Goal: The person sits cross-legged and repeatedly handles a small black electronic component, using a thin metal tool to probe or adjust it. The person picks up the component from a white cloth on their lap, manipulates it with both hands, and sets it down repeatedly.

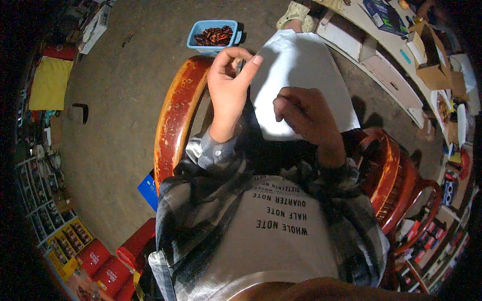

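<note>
My left hand (230,92) is raised above the left edge of a white sheet or sack (320,64) that lies in front of me. Its fingers curl towards the thumb, and a small dark patch shows between them; whether that is an object is unclear. Over the white surface, my right hand (310,114) is in shadow with bent fingers, and its grip is hidden. Beyond my left hand, a light blue plastic container (192,34) holds dark red dried pieces that look like dried chillies (214,36).
A worn wooden armrest (171,124) curves along my left, and another armrest (388,177) is at my right. A long counter (425,81) carries an open cardboard box (433,56). Packaged goods (71,240) line the left side. A patterned cuff (297,17) shows beyond the white sheet.
</note>
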Motion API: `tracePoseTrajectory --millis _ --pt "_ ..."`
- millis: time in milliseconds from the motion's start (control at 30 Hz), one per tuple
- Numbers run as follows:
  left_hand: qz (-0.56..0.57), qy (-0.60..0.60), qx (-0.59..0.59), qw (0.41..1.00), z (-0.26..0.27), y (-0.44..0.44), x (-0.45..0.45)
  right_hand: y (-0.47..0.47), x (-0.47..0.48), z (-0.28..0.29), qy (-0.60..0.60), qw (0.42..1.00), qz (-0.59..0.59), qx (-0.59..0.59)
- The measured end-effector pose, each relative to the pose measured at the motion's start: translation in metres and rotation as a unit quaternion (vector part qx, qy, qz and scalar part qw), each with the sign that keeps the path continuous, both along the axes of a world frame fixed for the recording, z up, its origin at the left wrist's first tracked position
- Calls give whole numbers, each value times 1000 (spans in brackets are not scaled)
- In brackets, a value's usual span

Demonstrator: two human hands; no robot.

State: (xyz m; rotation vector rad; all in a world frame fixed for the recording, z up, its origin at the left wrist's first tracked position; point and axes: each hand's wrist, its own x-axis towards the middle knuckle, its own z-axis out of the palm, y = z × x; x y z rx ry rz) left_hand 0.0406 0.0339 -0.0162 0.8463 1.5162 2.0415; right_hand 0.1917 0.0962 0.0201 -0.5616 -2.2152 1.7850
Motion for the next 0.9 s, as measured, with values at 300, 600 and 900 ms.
tracePoseTrajectory --millis 300,600,900 --pt "-302 -429 140 840 2 -14 -9 1 2 -4 -15 1000 11 -20" --pt "32 163 -39 985 -3 -4 -8 -1 10 -2 47 994 -37 -90" --pt "-206 -282 20 937 17 -13 -5 -2 14 -1 43 981 -22 -187"
